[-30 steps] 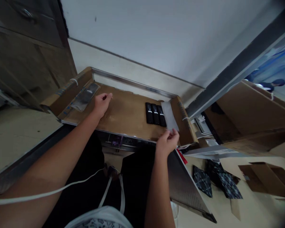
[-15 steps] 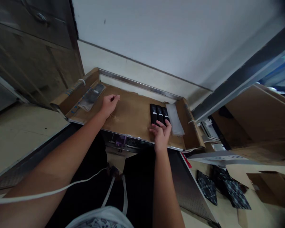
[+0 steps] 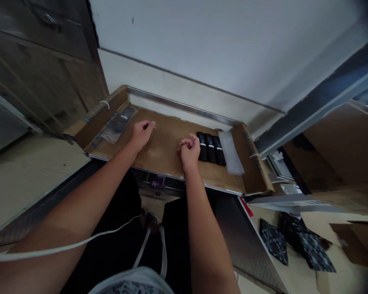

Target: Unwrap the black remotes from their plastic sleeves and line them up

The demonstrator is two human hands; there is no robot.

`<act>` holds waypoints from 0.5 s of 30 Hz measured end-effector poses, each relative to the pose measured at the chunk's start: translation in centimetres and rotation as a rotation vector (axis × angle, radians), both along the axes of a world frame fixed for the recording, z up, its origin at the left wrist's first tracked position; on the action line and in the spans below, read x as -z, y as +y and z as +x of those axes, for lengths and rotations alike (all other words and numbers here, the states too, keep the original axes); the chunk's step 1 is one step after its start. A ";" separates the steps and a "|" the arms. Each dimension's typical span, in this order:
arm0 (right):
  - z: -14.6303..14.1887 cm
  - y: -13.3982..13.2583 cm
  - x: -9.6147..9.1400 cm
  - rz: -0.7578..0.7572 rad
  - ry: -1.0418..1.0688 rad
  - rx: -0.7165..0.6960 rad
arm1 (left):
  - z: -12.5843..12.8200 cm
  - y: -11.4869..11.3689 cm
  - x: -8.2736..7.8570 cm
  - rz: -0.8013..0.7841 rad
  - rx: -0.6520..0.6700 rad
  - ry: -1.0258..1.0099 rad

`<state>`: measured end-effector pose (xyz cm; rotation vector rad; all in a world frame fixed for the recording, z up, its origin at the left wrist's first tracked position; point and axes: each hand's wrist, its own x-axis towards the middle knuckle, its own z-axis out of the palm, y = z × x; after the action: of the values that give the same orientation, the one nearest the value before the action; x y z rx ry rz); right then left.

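Three black oblong items (image 3: 211, 148), each with a small white label, lie side by side on the cardboard-lined tray (image 3: 162, 157). Just left of them is my right hand (image 3: 190, 150), its fingers loosely bent and apart, with nothing visible in it. My left hand (image 3: 142, 134) hovers over the left part of the tray with fingers curled in and thumb against them; no object shows in it. Beside that hand, at the tray's left end, lies a clear plastic bag (image 3: 119, 124) with a dark, white-labelled item inside. Flat translucent bags (image 3: 231, 153) lie right of the black items.
Cardboard sides (image 3: 253, 159) bound the tray, and a white wall (image 3: 196, 53) rises behind it. A white cable (image 3: 88, 241) crosses my left forearm. Lower right, dark patterned packages (image 3: 274, 241) and cardboard boxes (image 3: 355, 241) lie on the floor.
My right hand has moved left and slightly away from me, off the black items' near ends, and its fingers have curled. The left hand has hardly moved. The view has shifted slightly.
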<state>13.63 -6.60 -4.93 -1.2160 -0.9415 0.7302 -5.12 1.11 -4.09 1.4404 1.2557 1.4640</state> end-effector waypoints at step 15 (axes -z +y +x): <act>0.3 -0.2 0.3 -0.014 -0.014 0.026 | 0.0 -0.1 0.1 0.000 -0.010 0.017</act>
<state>13.91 -6.78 -5.26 -1.2445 -0.9324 0.7095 -5.15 1.03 -4.16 1.4511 1.2744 1.4611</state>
